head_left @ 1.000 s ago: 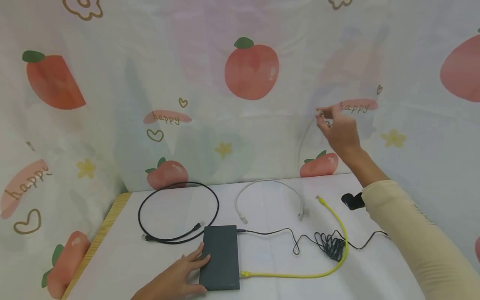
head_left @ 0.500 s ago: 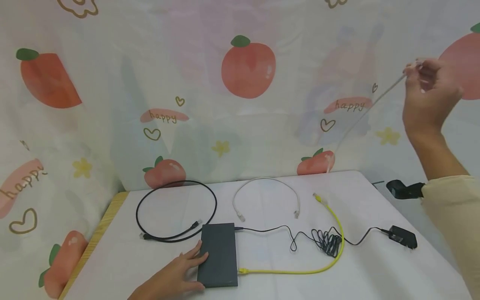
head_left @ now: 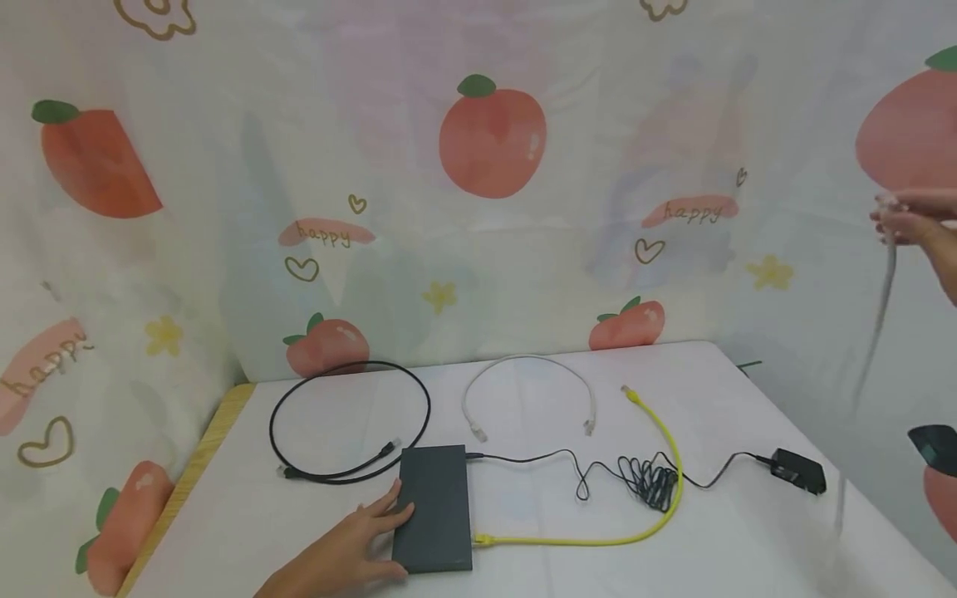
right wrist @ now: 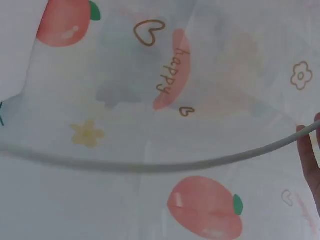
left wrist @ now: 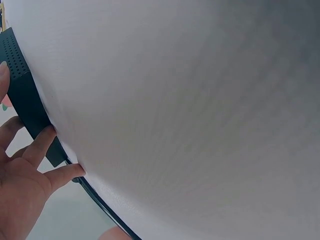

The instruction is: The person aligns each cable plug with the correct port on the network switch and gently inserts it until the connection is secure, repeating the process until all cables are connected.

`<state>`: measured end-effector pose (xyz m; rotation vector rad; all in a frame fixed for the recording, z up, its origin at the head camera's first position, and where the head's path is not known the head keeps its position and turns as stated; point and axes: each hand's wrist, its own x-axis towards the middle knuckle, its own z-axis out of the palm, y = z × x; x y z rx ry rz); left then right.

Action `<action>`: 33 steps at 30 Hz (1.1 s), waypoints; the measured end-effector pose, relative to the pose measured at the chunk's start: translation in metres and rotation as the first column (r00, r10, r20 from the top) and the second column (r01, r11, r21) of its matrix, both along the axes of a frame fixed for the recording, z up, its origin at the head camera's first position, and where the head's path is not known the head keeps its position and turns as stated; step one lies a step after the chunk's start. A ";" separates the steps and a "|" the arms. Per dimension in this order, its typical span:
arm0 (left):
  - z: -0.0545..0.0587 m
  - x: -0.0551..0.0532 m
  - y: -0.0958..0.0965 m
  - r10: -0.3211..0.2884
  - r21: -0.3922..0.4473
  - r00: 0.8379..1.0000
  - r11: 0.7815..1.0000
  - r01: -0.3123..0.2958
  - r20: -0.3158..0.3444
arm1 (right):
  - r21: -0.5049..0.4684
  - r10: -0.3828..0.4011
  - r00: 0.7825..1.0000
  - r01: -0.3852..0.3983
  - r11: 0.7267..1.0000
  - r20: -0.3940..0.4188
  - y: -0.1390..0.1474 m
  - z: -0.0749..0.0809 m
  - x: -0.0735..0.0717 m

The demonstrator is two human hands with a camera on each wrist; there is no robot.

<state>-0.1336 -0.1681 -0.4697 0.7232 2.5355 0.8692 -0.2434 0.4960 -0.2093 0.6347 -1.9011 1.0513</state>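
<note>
At the right edge of the head view, my right hand pinches a pale network cable near its end. The cable hangs down, blurred low in the frame, and it crosses the right wrist view as a long curve. My left hand rests on the left side of a flat dark-grey network switch, fingers extended over its edge; the left wrist view shows fingertips against its perforated side. From the switch's right side run a yellow network cable, whose other end lies loose, and a thin black power cord.
A black network cable lies looped at the back left. Behind the switch lies a short white network cable, bent in an arc. A black power adapter sits near the white table's right edge. A printed curtain hangs behind.
My right hand has carried the pale cable from above the table's back rightward, rising and then dropping, to the frame's right edge. The left hand stays on the switch.
</note>
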 end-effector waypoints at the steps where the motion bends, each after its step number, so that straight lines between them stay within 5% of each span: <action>1: 0.000 0.000 0.001 0.002 -0.001 1.000 1.000 -0.002 0.002 | 0.088 -0.034 0.999 0.034 0.996 -0.001 -0.002 -0.006 0.009; 2: -0.001 0.000 0.001 0.003 0.000 1.000 1.000 -0.003 0.001 | 0.191 -0.106 0.994 0.108 0.976 -0.023 -0.006 -0.011 0.020; 3: -0.001 0.000 0.002 0.004 0.002 1.000 1.000 -0.004 0.003 | 0.286 -0.233 0.971 0.240 0.928 -0.059 -0.035 -0.011 0.047; 7: -0.001 0.000 0.000 0.002 0.006 1.000 1.000 -0.002 0.004 | 0.449 -0.249 0.968 0.239 0.861 -0.038 -0.058 -0.033 0.076; 9: -0.001 0.000 -0.001 0.002 0.003 1.000 1.000 -0.002 0.002 | 0.471 -0.236 0.972 0.214 0.856 -0.013 -0.067 -0.045 0.083; 18: -0.002 0.000 -0.001 -0.003 0.030 1.000 1.000 0.003 0.001 | 0.528 -0.233 0.968 0.149 0.836 0.096 -0.095 -0.087 0.080; 25: -0.002 0.001 0.000 0.001 0.023 1.000 1.000 -0.001 0.006 | 0.540 -0.100 0.986 0.013 0.842 0.133 -0.127 -0.107 0.075; 33: -0.001 -0.001 0.000 -0.006 -0.006 1.000 1.000 0.006 -0.016 | 0.514 -0.043 0.973 -0.083 0.854 0.228 -0.164 -0.138 0.071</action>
